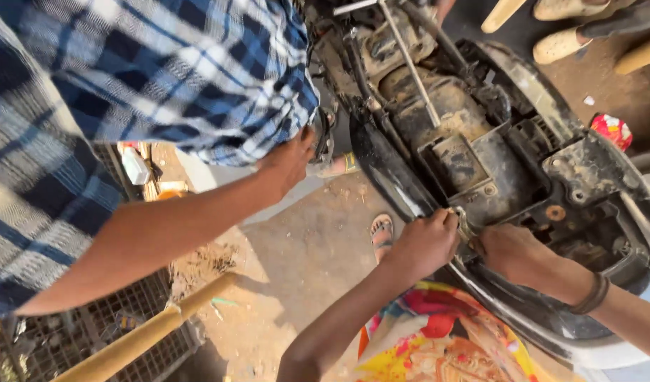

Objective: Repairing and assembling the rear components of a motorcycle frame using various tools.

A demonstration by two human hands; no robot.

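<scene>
Gripping a small metal tool (463,225) between them, your two hands meet at the edge of a stripped scooter body (495,148). Your left hand (424,244) is curled closed around the tool's near end, knuckles up; your right hand (512,251), at 3 o'clock from it and nearly touching, is folded into a loose fist against the same spot, though whether its fingers actually clasp the tool cannot be told. A dark band (592,296) circles your right wrist.

At 12 o'clock from your hands, the scooter's dusty open compartment shows mud-caked black plastic, with a thin metal rod (410,64) slanting across it. At 9 o'clock, a co-worker in a blue-and-white plaid shirt (162,71) leans in, one hand (289,164) pressed on the scooter's front end. At 6 o'clock lies your brightly printed cloth (438,346) in yellow, red and blue. A sandalled foot (381,232) stands on the bare dirt ground (296,262) just at 9 o'clock of your left hand. A yellow wooden handle (148,336) crosses a wire crate (70,339) at 8 o'clock.
</scene>
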